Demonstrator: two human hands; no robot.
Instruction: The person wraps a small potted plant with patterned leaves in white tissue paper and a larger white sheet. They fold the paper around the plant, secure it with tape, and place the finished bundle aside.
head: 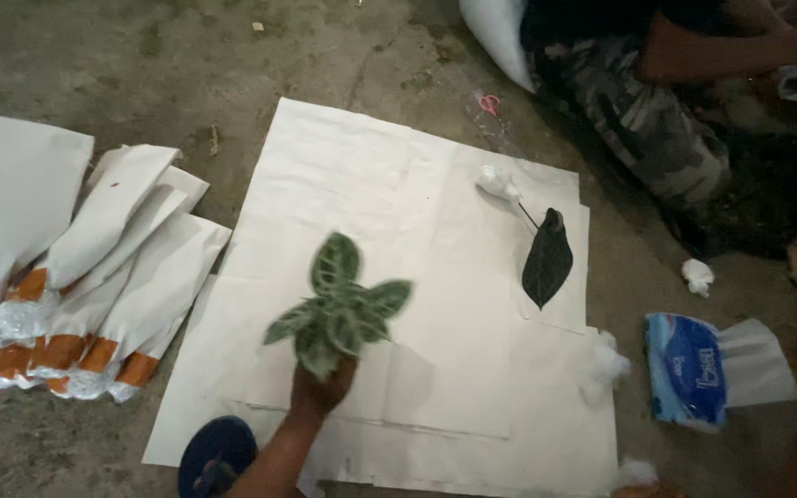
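Left hand (320, 389) reaching up from bottom edge, fingers closing tight around base of small plant (339, 309) — gripping it, no gap showing. Plant standing upright over white paper sheets (435, 369) spread on concrete floor (186, 55); patterned green leaves fanning up and outward, long axis pointing away from wearer. Dark leaf (547, 258) with cotton-wrapped stem lying well apart to right. Wrapped paper bundles (103, 277) lying at left. Right hand out of view.

One hand (321, 392) reaches up from the lower centre of the frame, fingers closed, forearm angled down-left.
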